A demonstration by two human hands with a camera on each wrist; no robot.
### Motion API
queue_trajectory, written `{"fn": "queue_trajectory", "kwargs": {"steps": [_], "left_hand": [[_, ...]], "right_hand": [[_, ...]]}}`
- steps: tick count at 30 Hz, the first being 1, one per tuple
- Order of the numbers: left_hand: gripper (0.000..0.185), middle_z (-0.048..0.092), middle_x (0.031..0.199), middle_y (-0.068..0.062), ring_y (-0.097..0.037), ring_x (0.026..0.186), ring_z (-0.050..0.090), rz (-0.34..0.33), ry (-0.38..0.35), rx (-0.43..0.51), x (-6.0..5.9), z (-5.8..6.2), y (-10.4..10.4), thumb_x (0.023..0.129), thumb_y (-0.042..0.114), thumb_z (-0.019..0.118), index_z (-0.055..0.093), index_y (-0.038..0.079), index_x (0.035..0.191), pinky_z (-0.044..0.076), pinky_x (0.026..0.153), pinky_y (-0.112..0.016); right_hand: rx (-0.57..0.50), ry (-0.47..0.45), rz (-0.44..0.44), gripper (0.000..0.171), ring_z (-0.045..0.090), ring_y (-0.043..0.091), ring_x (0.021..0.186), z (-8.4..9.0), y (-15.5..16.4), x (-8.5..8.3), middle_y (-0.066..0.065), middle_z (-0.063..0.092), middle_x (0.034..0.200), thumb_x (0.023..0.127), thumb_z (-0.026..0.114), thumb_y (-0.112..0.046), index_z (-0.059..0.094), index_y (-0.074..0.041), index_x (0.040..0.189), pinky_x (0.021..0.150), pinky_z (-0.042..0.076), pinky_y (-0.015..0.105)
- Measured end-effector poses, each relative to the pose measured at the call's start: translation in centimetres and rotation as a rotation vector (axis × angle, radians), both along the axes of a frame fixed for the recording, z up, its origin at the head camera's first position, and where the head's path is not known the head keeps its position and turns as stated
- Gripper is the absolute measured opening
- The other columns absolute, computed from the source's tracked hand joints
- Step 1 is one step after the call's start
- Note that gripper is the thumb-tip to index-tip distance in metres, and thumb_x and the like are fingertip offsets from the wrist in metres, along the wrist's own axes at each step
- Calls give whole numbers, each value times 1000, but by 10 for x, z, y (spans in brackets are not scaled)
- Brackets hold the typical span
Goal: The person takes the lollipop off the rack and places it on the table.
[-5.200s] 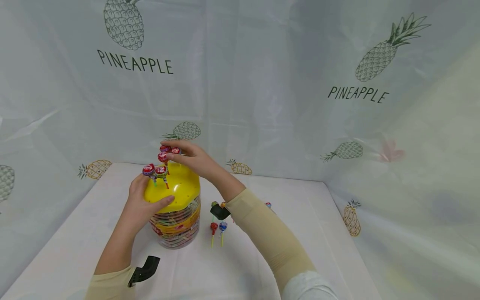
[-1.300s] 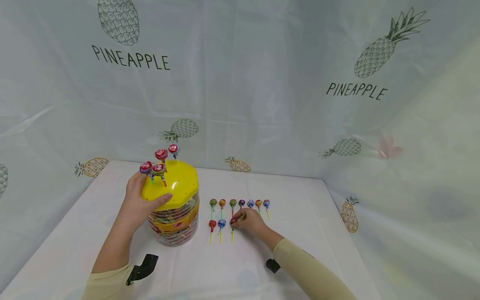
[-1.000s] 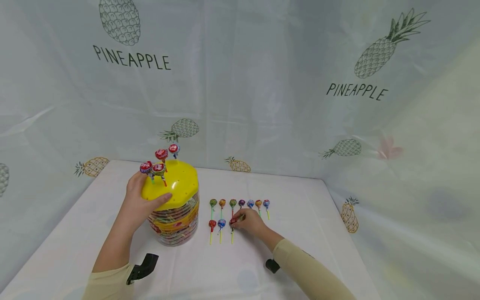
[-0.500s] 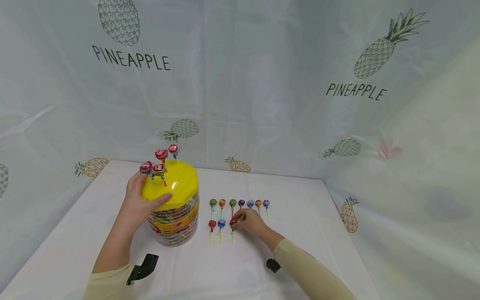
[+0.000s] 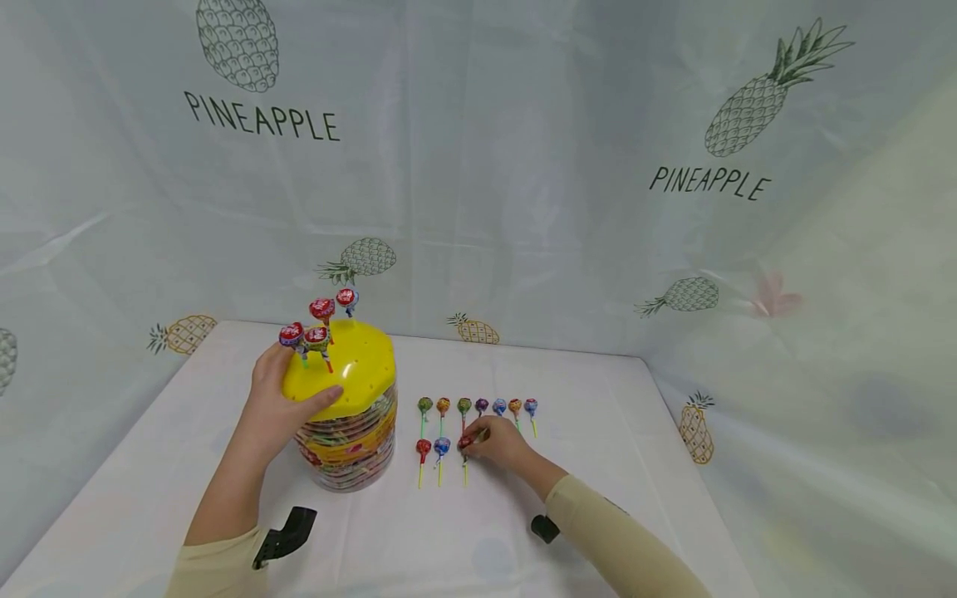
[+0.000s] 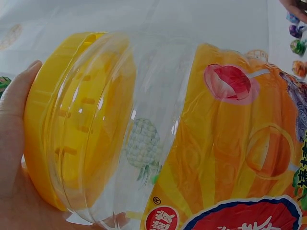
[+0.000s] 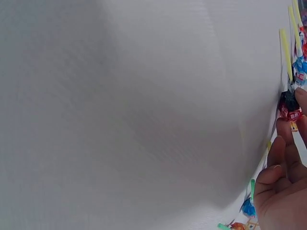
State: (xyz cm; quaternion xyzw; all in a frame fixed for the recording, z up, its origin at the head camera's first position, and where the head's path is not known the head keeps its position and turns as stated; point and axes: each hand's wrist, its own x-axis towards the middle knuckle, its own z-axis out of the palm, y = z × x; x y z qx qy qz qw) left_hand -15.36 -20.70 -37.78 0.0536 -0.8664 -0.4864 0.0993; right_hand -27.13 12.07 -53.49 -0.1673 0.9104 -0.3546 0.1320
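The left hand (image 5: 272, 407) wraps the near-left rim of the yellow perforated plastic lid (image 5: 351, 365) on the clear plastic tub with a printed orange label (image 5: 351, 448), thumb laid over the lid's top edge and palm against its side; the left wrist view shows the palm pressed to the yellow rim (image 6: 38, 143). Four wrapped red lollipops (image 5: 317, 320) stand upright in holes at the lid's far-left part.

The right hand (image 5: 497, 440) rests on the white cloth-covered tabletop (image 5: 598, 465) just to the right of the tub, fingers curled down and pinching the red-wrapped lollipop with a yellow-green stick (image 5: 464, 453). That lollipop lies flat as the third in the near row, beside a red one (image 5: 424, 448) and a blue one (image 5: 443, 447). Its head points away from the person and its stick runs toward them, so the long axis is fore-and-aft, and the hand comes at the head from the right. In the right wrist view the fingertips (image 7: 288, 143) close on the red wrapper (image 7: 290, 114).

A far row of six lollipops (image 5: 478, 407) lies parallel behind. The right hand is far nearer to the lollipop; the left is occupied with the tub, to its left.
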Motion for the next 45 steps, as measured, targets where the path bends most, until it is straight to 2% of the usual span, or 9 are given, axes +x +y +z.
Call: {"fn": "queue_trajectory", "kwargs": {"steps": [4, 7, 12, 17, 23, 27, 34, 41, 45], "left_hand": [[99, -1, 157, -23, -52, 135, 20, -3, 5, 1, 0, 0, -1, 85, 37, 74, 13, 1, 155, 33, 102, -65], [100, -1, 157, -23, -52, 135, 20, -6, 1, 2, 0, -1, -1, 85, 38, 74, 12, 1, 154, 32, 103, -66], [101, -2, 157, -23, -53, 135, 19, -8, -5, 0, 0, -1, -1, 85, 39, 74, 12, 0, 154, 31, 103, -66], [100, 1, 157, -24, -52, 135, 20, 3, 9, 4, -1, -1, 0, 85, 38, 75, 13, 2, 155, 32, 103, -66], [100, 0, 157, -23, -52, 136, 19, 0, -2, 9, 0, 0, 1, 85, 38, 75, 12, 4, 156, 31, 104, -66], [100, -1, 157, -23, -52, 136, 18, -2, -7, 7, 0, 1, 1, 85, 38, 74, 12, 4, 155, 31, 104, -66], [100, -1, 157, -23, -53, 135, 19, 2, -5, -8, 2, -1, 1, 85, 35, 75, 12, 3, 155, 33, 103, -66], [101, -4, 158, -23, -53, 136, 18, -4, -17, -22, 4, 0, 3, 86, 39, 73, 10, 0, 155, 33, 103, -65], [101, -3, 157, -24, -52, 135, 19, -3, -3, -19, 5, 0, 3, 87, 37, 73, 9, -2, 154, 33, 103, -65]], "right_hand": [[2, -3, -6, 19, 53, 14, 76, 5, 1, -1, -9, 63, 88, 79, 83, -17, 74, -17, 96, 61, 48, 27], [-17, 21, -6, 20, 53, 16, 78, 17, 2, -2, -6, 64, 93, 81, 81, -18, 74, -16, 100, 61, 48, 28], [-138, 92, 23, 25, 55, 18, 86, 57, -4, -3, 3, 67, 103, 84, 78, -15, 73, -9, 107, 65, 48, 29], [-294, 173, 48, 23, 58, 19, 87, 97, -16, -3, 1, 67, 104, 84, 77, -16, 73, -14, 107, 69, 51, 29], [-442, 237, 43, 23, 58, 19, 87, 131, -36, 3, 0, 67, 104, 84, 78, -18, 74, -13, 106, 73, 50, 29], [-509, 261, 60, 24, 58, 20, 89, 145, -55, 8, 3, 66, 107, 85, 77, -18, 73, -11, 108, 77, 50, 29], [-620, 297, 151, 23, 59, 15, 91, 164, -89, 16, 4, 66, 109, 88, 74, -16, 72, -10, 110, 82, 53, 30], [-710, 279, 168, 24, 61, 16, 92, 185, -118, 16, 3, 67, 108, 88, 73, -15, 72, -7, 111, 83, 54, 28], [-736, 272, 170, 23, 61, 13, 92, 195, -132, 17, 2, 67, 108, 89, 73, -16, 72, -9, 111, 81, 55, 27]]}}
